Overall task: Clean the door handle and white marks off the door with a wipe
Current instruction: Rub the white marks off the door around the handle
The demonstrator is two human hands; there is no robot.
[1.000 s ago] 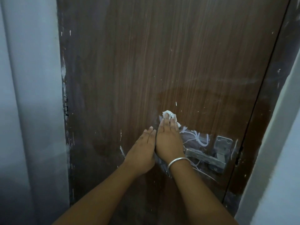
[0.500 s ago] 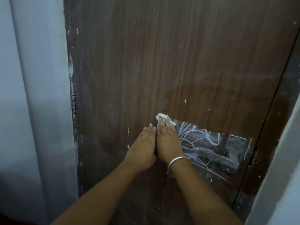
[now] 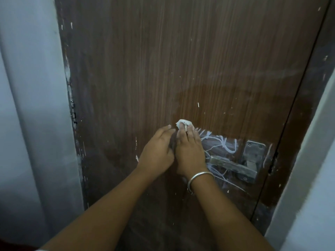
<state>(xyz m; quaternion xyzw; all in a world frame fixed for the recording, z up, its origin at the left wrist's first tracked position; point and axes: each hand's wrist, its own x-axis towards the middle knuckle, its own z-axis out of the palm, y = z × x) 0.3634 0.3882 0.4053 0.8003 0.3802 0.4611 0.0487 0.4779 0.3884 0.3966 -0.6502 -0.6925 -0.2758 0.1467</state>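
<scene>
Bare door (image 3: 181, 60) above and left of both hands lies open; to the right, the protruding door handle (image 3: 233, 166) and its plate (image 3: 254, 151) block a flat sweep

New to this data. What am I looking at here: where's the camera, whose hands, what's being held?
There is no robot: a person works with bare hands. The single picture comes from a wide-angle camera worn on the person's head, looking forward and down, so both forearms reach in from the bottom edge.

The surface is a brown wooden door, not a table. The right hand, with a metal bangle on the wrist, lies flat on the door and presses a crumpled white wipe under its fingertips. The left hand rests flat beside it, holding nothing that shows. Right of the hands, white scribbled marks surround a metal door handle on its plate.
</scene>
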